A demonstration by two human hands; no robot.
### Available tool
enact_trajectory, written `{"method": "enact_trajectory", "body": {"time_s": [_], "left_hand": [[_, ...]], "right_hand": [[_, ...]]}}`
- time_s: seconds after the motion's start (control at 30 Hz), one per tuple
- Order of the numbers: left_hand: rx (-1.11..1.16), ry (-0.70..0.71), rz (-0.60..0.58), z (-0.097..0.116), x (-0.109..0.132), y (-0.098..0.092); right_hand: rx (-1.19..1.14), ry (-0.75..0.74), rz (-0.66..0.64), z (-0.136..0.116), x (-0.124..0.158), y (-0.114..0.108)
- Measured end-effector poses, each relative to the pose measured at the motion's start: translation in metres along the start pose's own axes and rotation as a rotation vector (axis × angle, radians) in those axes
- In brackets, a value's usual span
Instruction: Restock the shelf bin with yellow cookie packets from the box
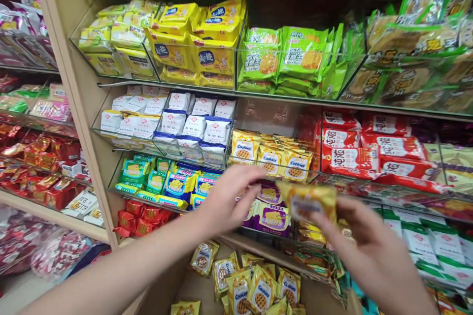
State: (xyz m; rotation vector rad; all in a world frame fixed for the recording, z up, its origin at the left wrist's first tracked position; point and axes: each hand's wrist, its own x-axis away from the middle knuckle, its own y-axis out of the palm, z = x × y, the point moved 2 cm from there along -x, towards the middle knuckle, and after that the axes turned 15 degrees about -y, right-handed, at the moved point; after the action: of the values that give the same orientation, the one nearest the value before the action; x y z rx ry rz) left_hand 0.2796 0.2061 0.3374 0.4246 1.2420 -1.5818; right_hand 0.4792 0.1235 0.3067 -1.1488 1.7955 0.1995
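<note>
My right hand point(365, 241) pinches a yellow cookie packet point(310, 202) between thumb and fingers, in front of the shelf. Motion blurs the packet and the fingertips. To its left, my left hand point(234, 199) hovers with thumb and fingers apart, and no item shows in it. Just above is a clear shelf bin where yellow cookie packets point(269, 160) stand in rows. Below both hands sits an open cardboard box point(168, 275) with several loose cookie packets point(263, 288) of the same kind inside.
Purple biscuit packs point(272, 219) lie in the bin behind my hands. Red packets point(349, 157) fill the bin to the right, and white-and-blue packs point(194, 125) the one to the left. Clear bin fronts edge each shelf. A wooden upright point(70, 83) stands at left.
</note>
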Motion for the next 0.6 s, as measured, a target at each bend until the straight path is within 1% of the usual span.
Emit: {"method": "enact_trajectory", "body": {"time_s": [0.03, 0.07, 0.1, 0.17, 0.23, 0.3, 0.37, 0.5, 0.6], "left_hand": [[-0.105, 0.081, 0.059, -0.005, -0.018, -0.006], [-0.204, 0.117, 0.091, -0.011, -0.037, -0.009], [-0.299, 0.12, 0.082, -0.017, -0.054, -0.01], [-0.46, 0.1, 0.016, -0.025, -0.081, -0.008], [-0.599, 0.054, -0.095, -0.028, -0.097, -0.003], [-0.704, 0.004, -0.193, -0.028, -0.102, 0.001], [-0.76, -0.027, -0.243, -0.027, -0.102, 0.002], [-0.783, -0.03, -0.28, -0.025, -0.105, 0.002], [-0.796, -0.051, -0.348, -0.026, -0.11, 0.005]], "right_hand": [[0.01, -0.073, 0.049, -0.003, -0.022, -0.003], [0.013, -0.129, 0.079, -0.005, -0.043, -0.003], [0.026, -0.164, 0.085, -0.007, -0.064, 0.0], [0.104, -0.174, 0.036, -0.008, -0.098, 0.011], [0.204, -0.135, -0.09, -0.007, -0.119, 0.026], [0.311, -0.099, -0.255, -0.004, -0.127, 0.037], [0.458, -0.137, -0.382, -0.002, -0.13, 0.044], [0.768, -0.312, -0.441, 0.003, -0.135, 0.045], [0.814, -0.324, -0.559, 0.007, -0.143, 0.046]]}}
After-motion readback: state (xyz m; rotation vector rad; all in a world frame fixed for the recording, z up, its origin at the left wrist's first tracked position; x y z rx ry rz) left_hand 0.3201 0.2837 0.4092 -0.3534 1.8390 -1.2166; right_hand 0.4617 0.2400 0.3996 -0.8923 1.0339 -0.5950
